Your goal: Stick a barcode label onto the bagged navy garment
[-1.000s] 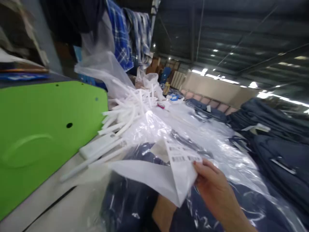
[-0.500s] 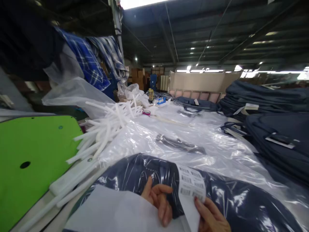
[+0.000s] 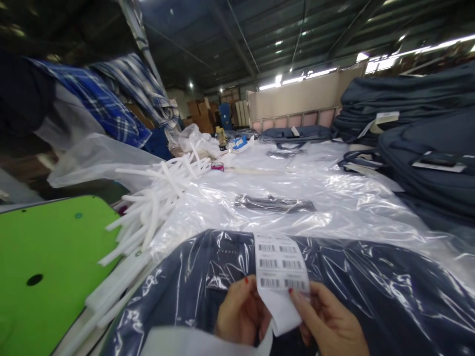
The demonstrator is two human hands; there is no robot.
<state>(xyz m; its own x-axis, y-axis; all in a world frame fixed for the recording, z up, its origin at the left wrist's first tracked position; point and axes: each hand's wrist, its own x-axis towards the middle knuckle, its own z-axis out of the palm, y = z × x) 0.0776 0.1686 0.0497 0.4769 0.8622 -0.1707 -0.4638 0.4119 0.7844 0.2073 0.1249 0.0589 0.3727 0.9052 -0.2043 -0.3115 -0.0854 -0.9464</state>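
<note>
**Barcode label held over bagged navy garment**

- Left hand (image 3: 241,316): low in view, fingers curled; thumb tip with red nail touching the left edge of the label. Fingers closed on the lower left of the strip, against the bag beneath.
- Right hand (image 3: 330,324): just right of the left hand, fingers pinched narrow on the label's lower right corner, a red-nailed fingertip on its edge.
- Label (image 3: 282,269): white strip, three rows of barcodes, upright between the two hands; upper part lies flat on the bag beyond the fingertips, lower end curls down between the hands.
- Garment (image 3: 371,287): navy, folded, sealed in a clear glossy bag; directly under and beyond both hands, spreading far to the right of them.
- Paper (image 3: 193,343): white sheet edge, below the left hand at the frame's bottom.
- Sticks (image 3: 156,198): heap of white plastic sticks, up and left of the left hand, well apart.
- Panel (image 3: 48,267): bright green, with a dark hole, far left of the left hand.
- Plastic sheet (image 3: 315,193): clear, spread beyond the fingertips; a dark strip (image 3: 274,202) lies on it.
- Stack (image 3: 423,138): navy folded garments with tags, up and right of the right hand.
- Plaid shirts (image 3: 111,104): blue, hanging, far upper left.
</note>
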